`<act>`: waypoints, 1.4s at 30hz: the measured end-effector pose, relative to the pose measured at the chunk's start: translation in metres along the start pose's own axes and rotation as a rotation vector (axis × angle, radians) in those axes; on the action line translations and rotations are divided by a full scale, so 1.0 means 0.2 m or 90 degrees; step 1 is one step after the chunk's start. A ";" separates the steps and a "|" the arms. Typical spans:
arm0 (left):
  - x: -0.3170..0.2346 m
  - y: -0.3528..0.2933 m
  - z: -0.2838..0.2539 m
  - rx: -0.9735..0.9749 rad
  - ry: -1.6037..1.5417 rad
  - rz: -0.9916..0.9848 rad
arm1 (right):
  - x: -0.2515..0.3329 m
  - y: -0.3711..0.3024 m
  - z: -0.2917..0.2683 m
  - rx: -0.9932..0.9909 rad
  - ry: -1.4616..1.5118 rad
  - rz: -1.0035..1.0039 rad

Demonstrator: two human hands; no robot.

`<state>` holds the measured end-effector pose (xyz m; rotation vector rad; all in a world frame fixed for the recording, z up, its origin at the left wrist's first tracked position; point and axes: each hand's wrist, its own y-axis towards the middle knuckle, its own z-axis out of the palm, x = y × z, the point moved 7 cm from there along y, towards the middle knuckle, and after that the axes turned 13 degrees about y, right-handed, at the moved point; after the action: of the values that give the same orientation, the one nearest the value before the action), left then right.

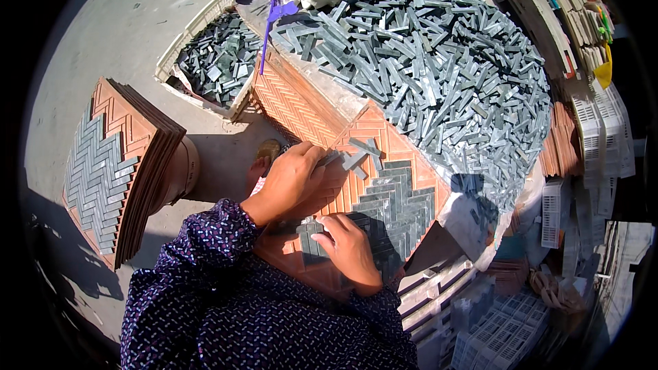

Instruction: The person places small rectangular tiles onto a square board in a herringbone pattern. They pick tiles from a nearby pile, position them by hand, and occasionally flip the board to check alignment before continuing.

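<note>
Hands at an orange herringbone mould tray [404,147], roughly half filled with grey tile strips [397,205]: left hand [291,178] fingers clamped on several strips, right hand [349,247] fingertips pressing laid pieces, upper grooves unfilled, loose strip heap [439,62] beyond.

We see bare orange grid on the mould tray [397,138] between the laid grey strips [401,205] and the big heap of loose grey strips [439,62], with a few stray pieces [360,154] lying across it. The heap walls off the far side. Our left hand [291,181] covers the tray's left edge; our right hand [349,250] covers its near corner. To the left, open floor [219,154] separates us from the stack of trays [130,164]. White crates [596,137] seem to crowd the right.
</note>
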<state>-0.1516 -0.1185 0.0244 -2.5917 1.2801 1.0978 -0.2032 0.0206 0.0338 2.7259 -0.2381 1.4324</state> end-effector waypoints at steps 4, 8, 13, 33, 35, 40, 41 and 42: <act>0.06 -0.13 -0.11 0.038 -0.064 -0.045 | 0.00 -0.04 0.02 0.039 0.025 0.066; 0.10 -0.28 -0.16 0.100 -0.086 -0.117 | -0.02 -0.11 0.05 0.034 0.124 0.115; 0.07 -0.35 -0.18 0.124 -0.115 -0.117 | 0.01 -0.15 0.03 -0.002 0.039 0.022; -0.03 -0.39 -0.12 0.067 0.009 0.091 | -0.02 -0.15 0.02 -0.124 0.006 -0.071; -0.04 -0.40 -0.12 0.057 0.003 0.086 | -0.01 -0.16 0.04 -0.136 -0.003 -0.064; -0.01 -0.40 -0.11 0.052 -0.033 0.047 | 0.01 -0.18 0.02 -0.123 -0.010 -0.041; -0.01 -0.39 -0.11 0.057 -0.035 0.043 | 0.01 -0.18 0.01 -0.122 -0.010 -0.037; 0.00 -0.39 -0.11 0.061 -0.037 0.040 | 0.00 -0.18 0.02 -0.130 -0.009 -0.047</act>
<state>-0.0830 -0.0744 0.0214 -2.4479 1.3735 1.0844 -0.1945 0.0549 0.0331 2.5533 -0.2651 1.2936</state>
